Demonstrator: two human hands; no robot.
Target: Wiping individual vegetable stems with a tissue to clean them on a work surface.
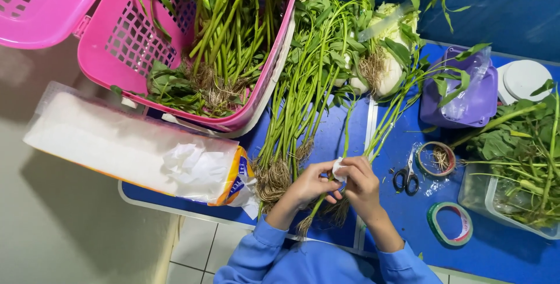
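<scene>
The left hand [309,183] and the right hand [361,185] meet over the blue tabletop [513,255], both with fingers curled shut on a small white scrap of tissue [338,170] pinched at the lower stems of a thin bundle of leafy greens [373,132]. The bundle lies slanting, its roots toward the person and its leaves reaching up toward a purple tub [434,109]. The stems look light, limp and easy to bruise, so the firmer stretch just above the roots seems the soundest place to grip. A larger heap of greens [303,86] lies just to the left, beside a pink basket [128,45]. Scissors [406,177] and two tape rolls [450,224] sit to the right.
</scene>
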